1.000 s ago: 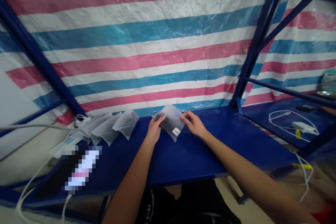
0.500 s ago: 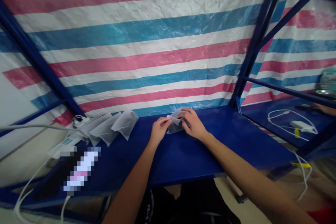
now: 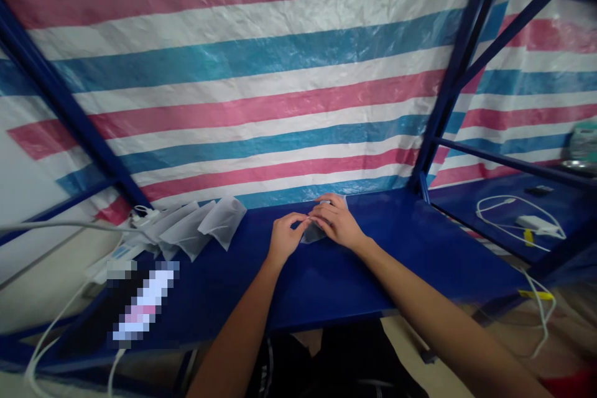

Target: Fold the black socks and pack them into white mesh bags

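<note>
1. Frosted plastic makes up the bag [image 3: 312, 237] at the centre of the frame, low over the blue table [image 3: 373, 267] and mostly hidden by fingers.
2. The left hand [image 3: 285, 237], left of centre, pinches the bag's near edge between thumb and forefinger.
3. The right hand [image 3: 339, 224], just beside it, curls over the bag, its fingertips closed on the same edge. What the bag contains, I cannot tell.
4. Uneven pressure from the two pinches could crease or skew that edge; a loosened pinch could let the slick film slide out.
5. At middle left, similar bags [image 3: 222, 224] lean overlapping; a sideways knock from the left forearm [image 3: 252, 305] could topple them.
6. The grey cable [image 3: 93, 224] reaches these bags from the left edge; a tug on it could disturb them.
</note>
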Action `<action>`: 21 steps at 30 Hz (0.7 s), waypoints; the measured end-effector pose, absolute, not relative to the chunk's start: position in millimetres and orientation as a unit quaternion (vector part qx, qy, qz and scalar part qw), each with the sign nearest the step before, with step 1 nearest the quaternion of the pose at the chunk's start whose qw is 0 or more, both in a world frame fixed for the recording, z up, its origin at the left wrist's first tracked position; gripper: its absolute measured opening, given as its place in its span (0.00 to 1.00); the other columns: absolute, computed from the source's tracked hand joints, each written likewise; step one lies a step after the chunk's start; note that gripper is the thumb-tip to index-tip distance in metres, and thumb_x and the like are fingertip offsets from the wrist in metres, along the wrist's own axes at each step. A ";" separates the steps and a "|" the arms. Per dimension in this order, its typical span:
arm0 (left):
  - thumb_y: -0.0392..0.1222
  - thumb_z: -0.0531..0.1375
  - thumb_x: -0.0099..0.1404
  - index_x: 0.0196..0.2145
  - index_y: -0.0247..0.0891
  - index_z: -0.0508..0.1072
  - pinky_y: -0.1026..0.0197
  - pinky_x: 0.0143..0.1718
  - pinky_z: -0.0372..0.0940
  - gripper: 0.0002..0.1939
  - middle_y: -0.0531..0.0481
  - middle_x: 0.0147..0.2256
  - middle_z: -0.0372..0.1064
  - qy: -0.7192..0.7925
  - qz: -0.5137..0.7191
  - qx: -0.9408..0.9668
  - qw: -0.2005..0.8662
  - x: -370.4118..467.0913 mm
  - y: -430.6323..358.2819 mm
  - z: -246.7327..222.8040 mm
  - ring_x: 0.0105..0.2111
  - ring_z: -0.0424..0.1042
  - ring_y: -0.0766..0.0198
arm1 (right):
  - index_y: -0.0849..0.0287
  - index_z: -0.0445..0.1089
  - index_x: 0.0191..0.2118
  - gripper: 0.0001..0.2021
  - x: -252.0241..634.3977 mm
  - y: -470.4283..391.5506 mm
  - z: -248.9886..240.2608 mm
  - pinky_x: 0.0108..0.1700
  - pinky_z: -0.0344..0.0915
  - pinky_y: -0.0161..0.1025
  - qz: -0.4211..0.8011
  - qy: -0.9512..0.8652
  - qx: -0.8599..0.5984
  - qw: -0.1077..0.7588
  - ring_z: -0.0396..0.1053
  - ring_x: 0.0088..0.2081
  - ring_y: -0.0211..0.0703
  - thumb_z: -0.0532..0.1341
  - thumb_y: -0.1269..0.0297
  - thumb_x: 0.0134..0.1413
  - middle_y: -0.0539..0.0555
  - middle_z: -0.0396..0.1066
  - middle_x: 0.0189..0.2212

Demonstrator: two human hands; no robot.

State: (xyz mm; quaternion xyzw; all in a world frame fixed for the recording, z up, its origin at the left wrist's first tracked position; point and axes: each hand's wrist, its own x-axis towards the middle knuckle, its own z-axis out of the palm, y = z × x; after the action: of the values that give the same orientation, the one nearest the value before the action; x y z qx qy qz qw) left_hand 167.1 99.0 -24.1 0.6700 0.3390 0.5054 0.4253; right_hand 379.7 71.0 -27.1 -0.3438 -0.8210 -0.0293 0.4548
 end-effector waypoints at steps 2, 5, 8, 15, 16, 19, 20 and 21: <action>0.40 0.75 0.59 0.31 0.45 0.85 0.56 0.53 0.69 0.03 0.45 0.39 0.82 0.347 0.515 0.672 0.403 165.2 101.4 -24.2 0.46 0.78 0.50 | 0.49 0.78 0.52 0.11 387.5 76.5 -27.8 0.68 0.57 0.65 -0.030 -0.812 -0.356 0.461 0.66 0.63 0.60 0.58 0.62 0.73 0.55 0.80 0.47; 0.46 0.74 0.61 0.33 0.44 0.85 0.59 0.44 0.69 0.05 0.49 0.33 0.80 0.388 0.541 0.659 0.351 158.7 110.0 -26.8 0.39 0.77 0.53 | 0.50 0.78 0.50 0.10 403.4 88.5 -31.6 0.66 0.58 0.64 -0.044 -0.788 -0.396 0.470 0.65 0.62 0.61 0.58 0.61 0.73 0.56 0.80 0.46; 0.50 0.71 0.64 0.33 0.42 0.83 0.61 0.39 0.67 0.10 0.50 0.31 0.79 0.414 0.578 0.629 0.314 150.4 122.4 -31.2 0.34 0.76 0.56 | 0.52 0.78 0.47 0.11 418.9 101.6 -39.5 0.63 0.60 0.63 -0.069 -0.744 -0.450 0.489 0.67 0.59 0.63 0.58 0.59 0.73 0.58 0.79 0.44; 0.57 0.70 0.60 0.36 0.39 0.77 0.66 0.28 0.63 0.18 0.52 0.30 0.76 0.466 0.698 0.423 0.342 116.5 142.4 -39.5 0.28 0.72 0.64 | 0.54 0.72 0.57 0.17 411.7 107.1 -60.8 0.59 0.67 0.57 -0.004 -0.666 -0.482 0.570 0.71 0.54 0.59 0.56 0.51 0.74 0.60 0.77 0.49; 0.58 0.70 0.60 0.37 0.38 0.76 0.66 0.28 0.62 0.20 0.52 0.30 0.75 0.469 0.724 0.388 0.325 107.0 142.9 -39.6 0.27 0.71 0.65 | 0.54 0.71 0.59 0.18 407.6 105.9 -63.1 0.60 0.67 0.57 0.010 -0.669 -0.478 0.569 0.72 0.54 0.58 0.56 0.51 0.74 0.60 0.76 0.50; 0.56 0.70 0.60 0.41 0.37 0.75 0.65 0.29 0.65 0.21 0.50 0.34 0.76 0.473 0.765 0.340 0.276 76.6 139.8 -39.2 0.29 0.73 0.65 | 0.54 0.71 0.58 0.17 397.4 104.6 -69.7 0.60 0.68 0.57 0.038 -0.690 -0.470 0.549 0.73 0.53 0.58 0.57 0.51 0.73 0.60 0.76 0.49; 0.54 0.70 0.60 0.42 0.37 0.75 0.65 0.30 0.66 0.20 0.48 0.37 0.77 0.477 0.764 0.340 0.270 67.7 137.3 -39.3 0.32 0.74 0.64 | 0.54 0.71 0.58 0.17 394.9 105.2 -72.2 0.60 0.68 0.57 0.045 -0.695 -0.470 0.542 0.73 0.53 0.57 0.58 0.51 0.73 0.60 0.76 0.49; 0.52 0.70 0.60 0.43 0.37 0.75 0.65 0.32 0.67 0.19 0.47 0.40 0.77 0.482 0.760 0.341 0.271 60.0 134.1 -39.7 0.35 0.76 0.63 | 0.54 0.71 0.57 0.16 392.9 106.1 -74.9 0.59 0.69 0.57 0.054 -0.700 -0.469 0.536 0.74 0.52 0.57 0.58 0.52 0.72 0.61 0.76 0.49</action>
State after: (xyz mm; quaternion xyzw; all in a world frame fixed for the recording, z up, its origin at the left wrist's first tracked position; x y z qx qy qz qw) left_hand 60.0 134.1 -39.7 0.3415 0.4816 0.7603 0.2710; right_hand 392.9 106.1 -74.9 -0.4693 -0.6996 0.0543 0.5360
